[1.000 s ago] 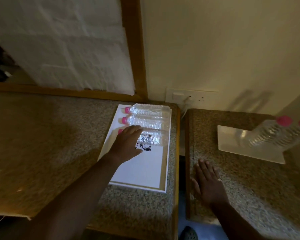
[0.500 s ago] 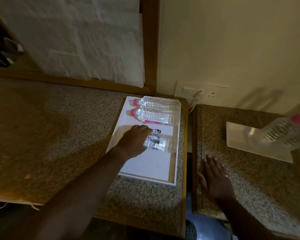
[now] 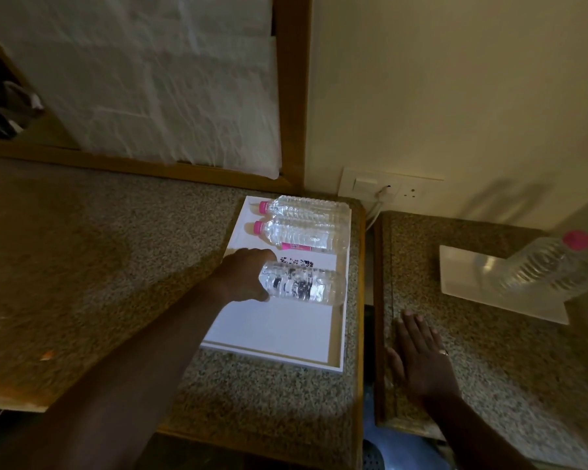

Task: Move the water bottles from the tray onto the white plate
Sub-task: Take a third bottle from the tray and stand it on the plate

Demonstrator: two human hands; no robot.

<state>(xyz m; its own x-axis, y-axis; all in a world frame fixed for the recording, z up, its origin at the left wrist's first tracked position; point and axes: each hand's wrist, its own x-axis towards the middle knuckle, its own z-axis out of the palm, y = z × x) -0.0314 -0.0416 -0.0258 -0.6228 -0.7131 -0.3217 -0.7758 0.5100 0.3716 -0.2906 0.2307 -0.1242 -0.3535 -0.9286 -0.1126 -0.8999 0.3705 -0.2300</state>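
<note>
A white tray (image 3: 269,334) lies on the left granite counter. Two clear water bottles with pink caps rest on their sides at its far end, one (image 3: 306,206) behind the other (image 3: 306,234). My left hand (image 3: 245,276) grips the cap end of a third bottle (image 3: 306,287), held horizontal just above the tray's middle. On the right counter sits the white plate (image 3: 469,283), with a pink-capped bottle (image 3: 547,262) standing on it at the frame's edge. My right hand (image 3: 421,351) lies flat, fingers spread, on the right counter's near left edge.
A narrow gap (image 3: 370,300) separates the two granite counters. A wall socket (image 3: 384,188) with a plugged cable sits behind the gap. A wood-framed mirror (image 3: 150,79) stands behind the left counter. A cream wall backs the right counter.
My left hand closed on the nearest bottle and lifted it off the tray, pulling it toward me. The right hand stayed flat on the right counter.
</note>
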